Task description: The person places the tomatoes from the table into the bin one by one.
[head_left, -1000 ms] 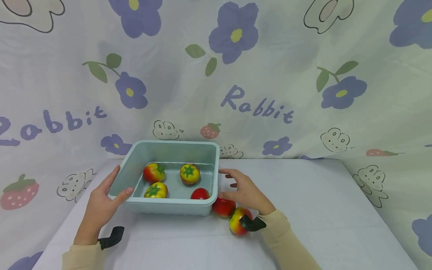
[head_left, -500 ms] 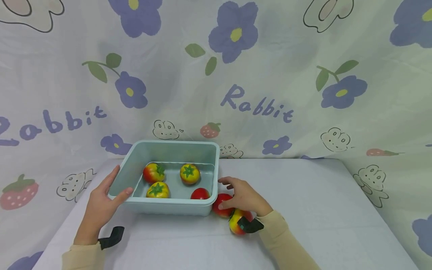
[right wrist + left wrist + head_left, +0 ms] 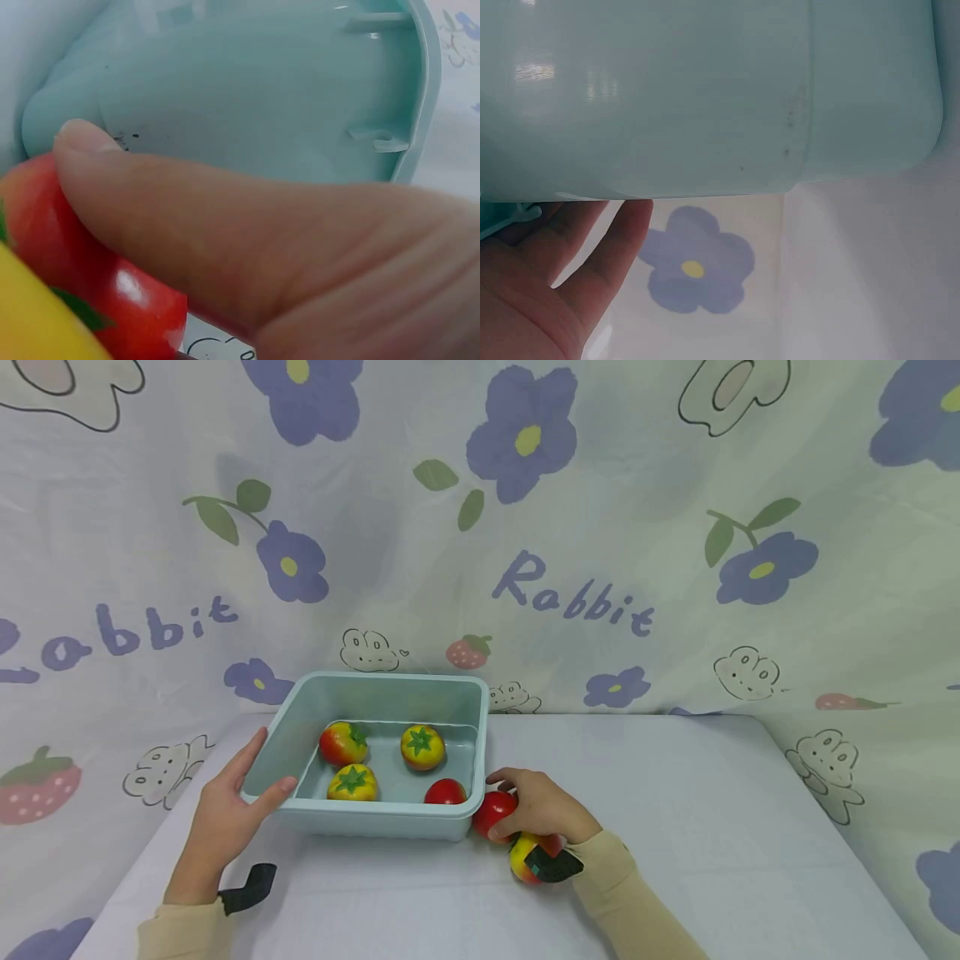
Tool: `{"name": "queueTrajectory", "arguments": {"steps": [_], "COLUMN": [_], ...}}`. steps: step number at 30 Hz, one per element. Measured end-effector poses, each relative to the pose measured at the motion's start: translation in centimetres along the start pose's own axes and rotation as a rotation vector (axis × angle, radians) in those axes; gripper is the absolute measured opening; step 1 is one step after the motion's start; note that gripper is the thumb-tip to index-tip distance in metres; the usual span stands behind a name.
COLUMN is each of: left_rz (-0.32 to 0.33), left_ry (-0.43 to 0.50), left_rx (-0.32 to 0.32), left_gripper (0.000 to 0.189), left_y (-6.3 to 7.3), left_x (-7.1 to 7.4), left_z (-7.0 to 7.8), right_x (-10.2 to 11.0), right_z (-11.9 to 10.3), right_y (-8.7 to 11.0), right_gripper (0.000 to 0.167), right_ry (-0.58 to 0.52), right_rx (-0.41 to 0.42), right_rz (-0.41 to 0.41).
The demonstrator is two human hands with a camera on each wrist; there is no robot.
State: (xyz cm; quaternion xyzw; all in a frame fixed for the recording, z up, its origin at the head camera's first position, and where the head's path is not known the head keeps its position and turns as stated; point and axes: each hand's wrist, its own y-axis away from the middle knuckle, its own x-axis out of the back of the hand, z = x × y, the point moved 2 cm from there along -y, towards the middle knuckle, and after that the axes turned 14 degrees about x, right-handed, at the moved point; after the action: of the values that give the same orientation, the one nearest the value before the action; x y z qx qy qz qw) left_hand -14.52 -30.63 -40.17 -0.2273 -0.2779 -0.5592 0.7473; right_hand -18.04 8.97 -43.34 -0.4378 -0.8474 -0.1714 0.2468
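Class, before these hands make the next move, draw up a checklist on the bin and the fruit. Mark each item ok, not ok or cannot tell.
1. Left hand holds the light blue-green bin at its left front corner: ok.
2. Right hand is at the red tomato-like fruit outside the bin: ok, thumb across its near side.
3. Grip firm enough to lift: cannot tell, the far side is hidden.
4. Red fruit raised above the bin's rim: not ok, it sits low beside the right wall.
5. Red-and-yellow fruit clear of the right wrist: not ok, the black wrist mount partly covers it.
6. Bare space on the bin floor: ok.
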Motion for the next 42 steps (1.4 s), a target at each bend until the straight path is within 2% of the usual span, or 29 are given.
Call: {"name": "queueTrajectory", "arguments": {"steps": [11,20,32,36,42], "left_rz": [0.005,0.011,0.006,0.007,0.003], "left_ry": [-0.022,-0.02,-0.011,-0.004,-0.002], "left_rx": [0.013,0.012,0.007,-0.007,-0.016], "left_gripper": [0.086,0.086,0.086,0.085,0.085], "left_y": [0.0,0.0,0.1,0.1,0.1], "left_x": [0.0,0.1,0.1,0.1,0.1], "left_z": [0.4,0.4,0.2,0.2,0.3], "right_x": [0.2,0.5,1.3,1.6,2.2], "right_z": [0.0,-0.2,0.0,0.0,-0.1], "right_y": [0.0,-0.1,0.1,0.1,0.3], "right_gripper": [0.055,0.057,0.057,0.059,0.058], "right_ry": [-0.006,0.061,0.01,0.014,0.043], "right_rx": [0.006,0.022,0.015,0.01,-0.017], "right_rz": [0.008,0.056,0.12,0.159,0.268]}}
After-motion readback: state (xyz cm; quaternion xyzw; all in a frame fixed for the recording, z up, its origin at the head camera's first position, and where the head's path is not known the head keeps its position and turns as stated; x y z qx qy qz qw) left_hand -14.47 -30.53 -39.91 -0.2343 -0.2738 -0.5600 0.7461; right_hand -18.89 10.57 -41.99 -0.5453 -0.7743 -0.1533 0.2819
